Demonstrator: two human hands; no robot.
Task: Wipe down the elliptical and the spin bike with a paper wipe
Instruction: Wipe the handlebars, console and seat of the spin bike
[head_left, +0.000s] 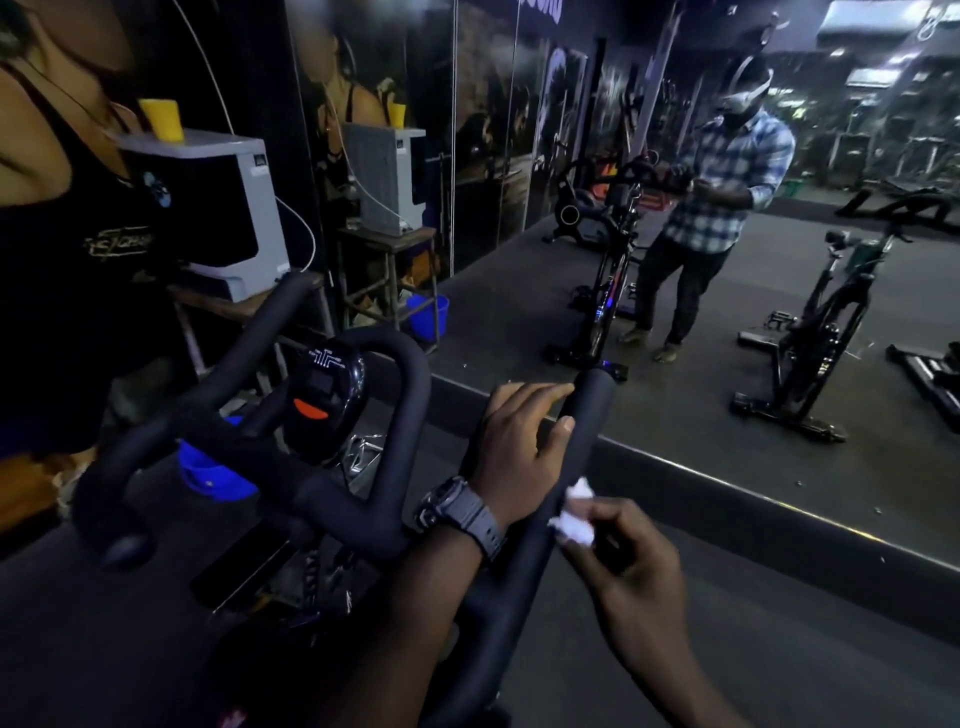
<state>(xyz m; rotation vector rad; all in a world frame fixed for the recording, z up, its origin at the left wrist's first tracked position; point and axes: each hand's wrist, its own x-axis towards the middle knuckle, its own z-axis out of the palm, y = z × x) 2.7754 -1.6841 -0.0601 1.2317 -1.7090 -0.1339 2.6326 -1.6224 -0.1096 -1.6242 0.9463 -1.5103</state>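
While my left hand (519, 441) steadies the right handlebar arm (582, 426) of the spin bike, fingers curled over the foam grip near its tip, my right hand (618, 561) pinches a crumpled white paper wipe (574, 514) against the same bar, lower down toward me. Wipe is touching or just off the foam, I can't tell which. It sits just behind the left wrist, beside the grey watch (462, 512).

Progress, my read: mid-task, on the bike stage. Right bar is being worked now. Left bar (249, 353), centre loop (410, 374) and the console (324, 400) show no wipe near them; whether they're already clean I can't say, the dark foam shows nothing. Seat and frame are out of view below. The elliptical isn't clearly in frame on my side; machines in the mirror (675, 260) are too dim to tell which is which, so its status is unknown.

Likely left: rest of the handlebars, the console and the seat, plus the elliptical if not done.
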